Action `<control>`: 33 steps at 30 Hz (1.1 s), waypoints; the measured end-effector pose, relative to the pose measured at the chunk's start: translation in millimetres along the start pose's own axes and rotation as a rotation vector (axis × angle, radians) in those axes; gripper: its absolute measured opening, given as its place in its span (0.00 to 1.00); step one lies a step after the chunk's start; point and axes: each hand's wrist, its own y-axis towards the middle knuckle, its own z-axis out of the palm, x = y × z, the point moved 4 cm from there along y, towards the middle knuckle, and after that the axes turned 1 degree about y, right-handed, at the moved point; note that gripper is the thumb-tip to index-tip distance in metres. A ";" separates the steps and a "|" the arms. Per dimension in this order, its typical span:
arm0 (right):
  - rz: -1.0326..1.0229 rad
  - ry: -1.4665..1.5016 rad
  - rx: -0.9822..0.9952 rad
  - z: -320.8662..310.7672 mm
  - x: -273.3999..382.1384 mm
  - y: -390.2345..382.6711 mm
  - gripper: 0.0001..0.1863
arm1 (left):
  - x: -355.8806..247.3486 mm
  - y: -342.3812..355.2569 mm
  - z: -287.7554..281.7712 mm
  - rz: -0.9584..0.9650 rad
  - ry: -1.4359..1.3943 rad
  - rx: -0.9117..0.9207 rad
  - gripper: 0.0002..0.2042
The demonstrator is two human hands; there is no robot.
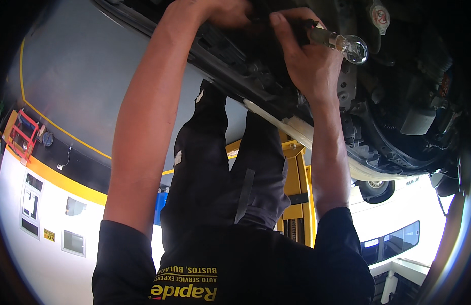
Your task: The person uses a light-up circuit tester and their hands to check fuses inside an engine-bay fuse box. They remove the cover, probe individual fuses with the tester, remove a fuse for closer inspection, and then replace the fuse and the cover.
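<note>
Machinery (418, 121) backs a transparent, rounded bulb (355, 49); whether left fingers (238, 18) or right fingers (279, 23) grasp is unclear.

Txt (184, 292) on blk shirt (266, 264), wall sign (49, 235), cap (380, 18).

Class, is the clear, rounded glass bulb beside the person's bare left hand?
No, the clear, rounded glass bulb shows beside the bare right hand.

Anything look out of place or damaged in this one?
One slight oddity: a bare clear bulb juts out by the right hand, its glass unshielded among dark car parts. Whether that hand grips it is unclear. No spill or breakage stands out, though the area around the left hand is too dark to judge.
</note>
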 end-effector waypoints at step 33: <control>-0.106 0.069 -0.121 9.6 -0.5 4.4 0.13 | -18.4 -12.9 -5.3 0.078 -0.184 0.079 0.22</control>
